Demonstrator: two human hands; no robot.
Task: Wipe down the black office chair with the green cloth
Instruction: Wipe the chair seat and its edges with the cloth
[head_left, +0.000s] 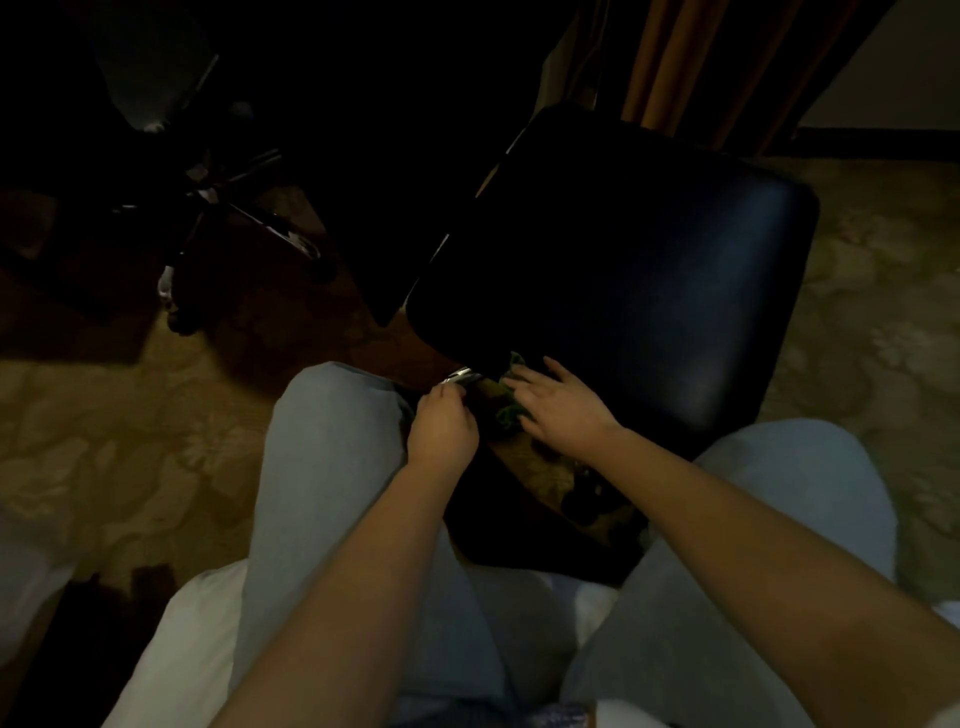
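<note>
Head view, dim room: black office chair (623, 270) just ahead of the knees, padded seat tilted toward the camera; green cloth (511, 402) bunched at the seat's near lower edge, beside a chrome part (460, 375) of the frame; right hand (563, 405) spread flat, fingers wide, pressing on the cloth; left hand (441, 428) curled closed just beside it, near the chrome part, grip contents impossible to tell; light grey trousers (332, 457) either side; patterned carpet (883, 291) beneath; second chair's star base (223, 208) well apart, upper left.
</note>
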